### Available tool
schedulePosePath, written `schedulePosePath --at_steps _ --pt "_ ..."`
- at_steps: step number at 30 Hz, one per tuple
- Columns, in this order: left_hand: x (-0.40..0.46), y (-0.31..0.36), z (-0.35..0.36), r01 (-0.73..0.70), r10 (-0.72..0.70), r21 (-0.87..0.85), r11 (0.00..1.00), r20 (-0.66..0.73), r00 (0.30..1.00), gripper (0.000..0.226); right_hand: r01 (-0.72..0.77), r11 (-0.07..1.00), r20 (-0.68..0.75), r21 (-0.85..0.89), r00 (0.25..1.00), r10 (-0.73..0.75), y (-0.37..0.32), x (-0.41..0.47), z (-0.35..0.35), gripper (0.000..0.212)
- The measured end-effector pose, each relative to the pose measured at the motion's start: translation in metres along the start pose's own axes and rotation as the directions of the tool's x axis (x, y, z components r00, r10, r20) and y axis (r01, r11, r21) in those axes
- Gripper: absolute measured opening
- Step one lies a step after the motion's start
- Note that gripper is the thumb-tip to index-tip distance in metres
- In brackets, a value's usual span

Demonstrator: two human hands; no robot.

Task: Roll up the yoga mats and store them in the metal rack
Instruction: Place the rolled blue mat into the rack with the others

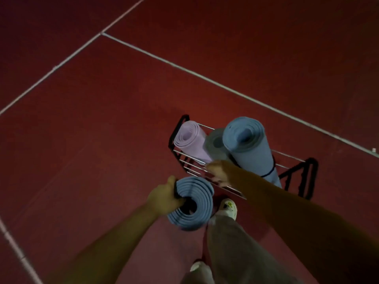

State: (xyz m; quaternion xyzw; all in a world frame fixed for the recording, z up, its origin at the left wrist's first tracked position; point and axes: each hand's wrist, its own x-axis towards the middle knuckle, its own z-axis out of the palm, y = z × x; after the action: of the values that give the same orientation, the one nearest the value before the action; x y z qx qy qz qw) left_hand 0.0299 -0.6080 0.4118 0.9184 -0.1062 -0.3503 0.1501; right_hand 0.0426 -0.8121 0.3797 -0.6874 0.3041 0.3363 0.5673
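Left hand [164, 196] grips the rolled blue mat [191, 203] — beside the rack [295, 175].

We have a single head-worn view, looking steeply down and forward from standing height. It faces the red floor [123, 119], with the metal rack [295, 173] near the centre and our own forearms and legs filling the lower frame, close to the lens.
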Motion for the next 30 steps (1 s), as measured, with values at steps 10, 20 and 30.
schedulePosePath --at_steps 10,20,30 --pt "0.107 -0.017 0.021 -0.090 0.042 0.190 0.978 0.243 0.969 0.077 0.058 0.969 -0.192 -0.239 0.976 -0.105 -0.087 0.109 0.000 0.056" --pt "0.167 -0.061 0.019 -0.383 0.228 0.280 0.880 0.459 0.859 0.081 -0.102 0.950 -0.388 -0.295 0.921 -0.022 -0.128 0.184 0.018 0.060" --pt "0.165 -0.081 0.062 -0.566 0.350 0.186 0.803 0.622 0.701 0.096 -0.180 0.760 -0.293 -0.625 0.956 -0.014 -0.121 0.233 0.004 0.092"
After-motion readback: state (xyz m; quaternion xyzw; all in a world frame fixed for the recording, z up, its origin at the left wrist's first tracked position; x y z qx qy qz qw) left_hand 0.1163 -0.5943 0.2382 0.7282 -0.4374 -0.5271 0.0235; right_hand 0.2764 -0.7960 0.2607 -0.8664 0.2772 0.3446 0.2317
